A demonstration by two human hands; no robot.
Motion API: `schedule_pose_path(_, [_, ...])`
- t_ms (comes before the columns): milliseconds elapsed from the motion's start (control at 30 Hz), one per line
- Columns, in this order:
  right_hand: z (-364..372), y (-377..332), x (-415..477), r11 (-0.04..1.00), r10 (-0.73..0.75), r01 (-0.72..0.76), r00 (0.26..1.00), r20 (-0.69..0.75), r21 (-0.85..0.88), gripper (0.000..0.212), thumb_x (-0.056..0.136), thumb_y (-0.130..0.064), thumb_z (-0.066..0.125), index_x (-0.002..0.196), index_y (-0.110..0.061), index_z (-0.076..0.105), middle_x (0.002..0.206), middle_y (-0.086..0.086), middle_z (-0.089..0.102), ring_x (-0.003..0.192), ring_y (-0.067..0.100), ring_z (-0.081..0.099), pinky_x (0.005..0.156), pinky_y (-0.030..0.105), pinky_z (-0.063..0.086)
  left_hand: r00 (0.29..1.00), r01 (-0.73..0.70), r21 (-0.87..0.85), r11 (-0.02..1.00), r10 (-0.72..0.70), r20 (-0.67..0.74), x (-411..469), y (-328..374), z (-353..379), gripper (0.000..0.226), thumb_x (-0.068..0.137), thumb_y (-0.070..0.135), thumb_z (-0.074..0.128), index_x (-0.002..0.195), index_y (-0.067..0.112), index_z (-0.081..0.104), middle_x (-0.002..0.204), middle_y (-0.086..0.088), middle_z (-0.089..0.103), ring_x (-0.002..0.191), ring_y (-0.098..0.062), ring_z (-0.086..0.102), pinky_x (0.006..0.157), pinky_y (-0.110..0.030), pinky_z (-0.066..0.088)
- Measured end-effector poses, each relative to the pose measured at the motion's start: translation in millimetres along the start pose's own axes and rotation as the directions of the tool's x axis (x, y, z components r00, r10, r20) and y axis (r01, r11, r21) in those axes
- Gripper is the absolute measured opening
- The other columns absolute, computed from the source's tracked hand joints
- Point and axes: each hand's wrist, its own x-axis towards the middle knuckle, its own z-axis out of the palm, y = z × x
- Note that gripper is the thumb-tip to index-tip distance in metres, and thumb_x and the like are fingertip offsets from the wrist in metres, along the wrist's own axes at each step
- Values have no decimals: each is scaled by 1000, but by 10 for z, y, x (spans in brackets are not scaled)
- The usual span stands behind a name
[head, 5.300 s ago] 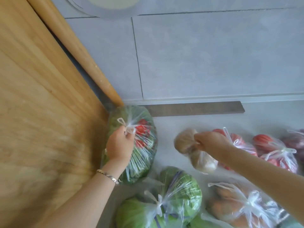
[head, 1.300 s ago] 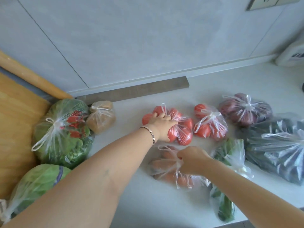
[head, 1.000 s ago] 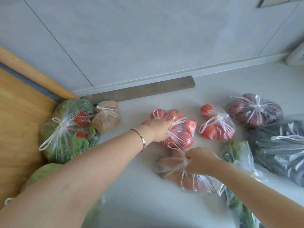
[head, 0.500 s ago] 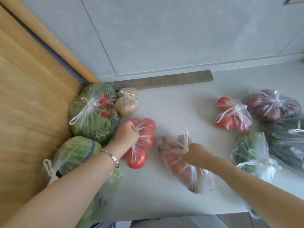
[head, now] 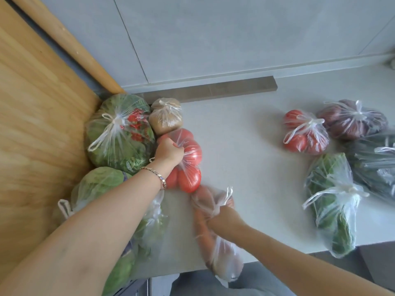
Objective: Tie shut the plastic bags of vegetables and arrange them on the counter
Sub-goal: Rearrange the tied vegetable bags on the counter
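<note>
Every bag in sight looks knotted, so this is probably the arranging step. The left hand (head: 168, 152) has its fingers (head: 179, 148) curled round the gathered top of the tomato bag (head: 190, 165), which lies on the bench (head: 245, 167) against the bag of greens (head: 119, 135). The right hand (head: 224, 216) grips the neck of the carrot bag (head: 213, 253), whose lower end overhangs the bench's front edge. Next, probably: release the tomatoes, then draw the carrots fully on beside them.
</note>
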Motion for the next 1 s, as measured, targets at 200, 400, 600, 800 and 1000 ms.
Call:
schedule_pose_path(200, [497, -173, 72, 997, 36, -37, 999, 8, 67, 29, 82, -11, 43, 54, -15, 40, 58, -2, 44, 55, 9, 44, 50, 19, 35, 992, -6, -84, 996, 17, 127, 72, -108, -41, 27, 82, 11, 59, 60, 15, 44, 68, -4, 52, 82, -29, 61, 83, -43, 55])
schedule_pose_path(400, [754, -345, 148, 1000, 22, -22, 996, 82, -11, 23, 90, -29, 45, 70, -18, 47, 68, -3, 41, 83, 20, 45, 66, 26, 36, 925, -79, -14, 997, 79, 371, 19, -153, -172, 11, 87, 20, 58, 90, 13, 52, 85, -1, 56, 98, -30, 64, 88, -46, 54])
schedule_pose_path(600, [573, -164, 70, 975, 138, -94, 966, -217, 199, 44, 71, -54, 54, 83, -12, 59, 77, 0, 60, 73, 17, 58, 65, 29, 49, 893, -193, 59, 979, 150, 425, -2, -209, -234, 6, 87, 21, 54, 91, 16, 53, 85, 1, 56, 97, -26, 61, 88, -43, 53])
schedule_pose_path(800, [409, 31, 174, 933, 297, -174, 865, -405, 314, 78, 76, -58, 57, 139, -27, 24, 131, 8, 35, 122, 30, 40, 95, 37, 41, 869, -254, 62, 965, 200, 453, 27, -248, -245, 8, 86, 18, 54, 93, 15, 53, 81, 4, 52, 91, -22, 57, 86, -39, 49])
schedule_pose_path(1000, [593, -78, 332, 994, 108, -101, 963, -248, 40, 67, 81, -17, 42, 140, -41, 21, 133, 6, 36, 122, 32, 31, 97, 38, 36, 860, -266, 46, 963, 216, 463, 43, -275, -247, 8, 86, 17, 53, 94, 15, 52, 80, 3, 52, 81, -20, 53, 77, -35, 48])
